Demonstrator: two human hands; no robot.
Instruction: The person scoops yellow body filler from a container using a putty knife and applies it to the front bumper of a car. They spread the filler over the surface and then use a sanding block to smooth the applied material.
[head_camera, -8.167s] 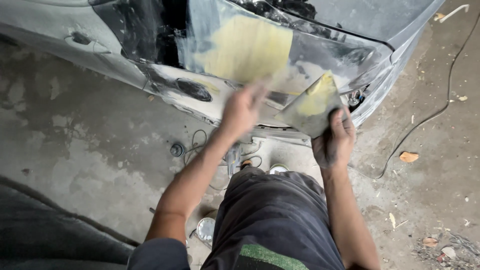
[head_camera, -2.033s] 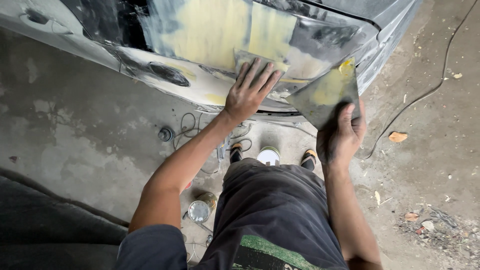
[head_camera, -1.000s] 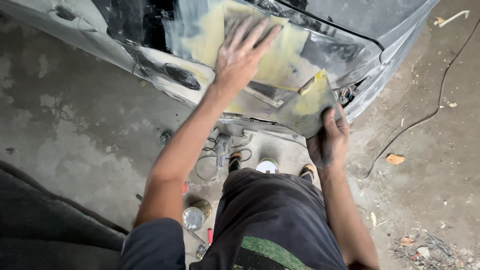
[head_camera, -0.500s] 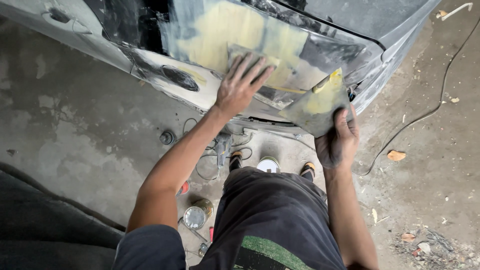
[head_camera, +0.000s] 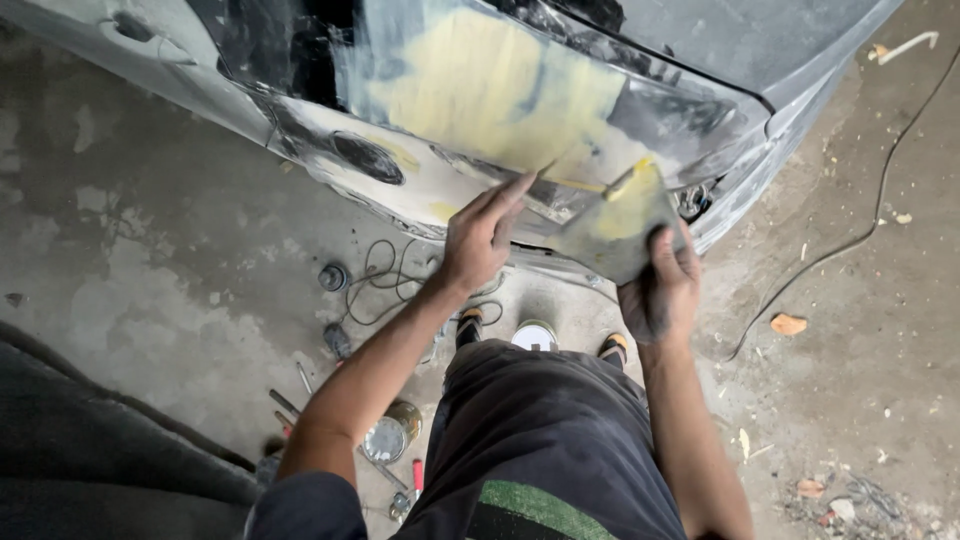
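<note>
A: What does each hand hold?

B: The right hand (head_camera: 660, 295) is closed around the lower edge of a flat grey mixing board (head_camera: 615, 232) smeared with yellow filler, held tilted just below the lower edge of the car body panel (head_camera: 690, 40). The left hand (head_camera: 480, 240) is half open, fingers extended and pinching a thin spreader blade (head_camera: 585, 183) that touches the board's upper edge and the panel.

A: And the panel itself?

B: A broad yellow filler patch (head_camera: 490, 85) covers its sanded middle; a dark oval recess (head_camera: 368, 158) sits at its lower left edge.

A: Which containers lie on the floor?

B: A round white-lidded can (head_camera: 535, 335) stands between the person's shoes. A shiny open tin (head_camera: 390, 435) lies near the left forearm, beside a red-handled tool (head_camera: 417, 476). A black cable (head_camera: 850, 240) runs along the concrete floor (head_camera: 150, 290) at right.
</note>
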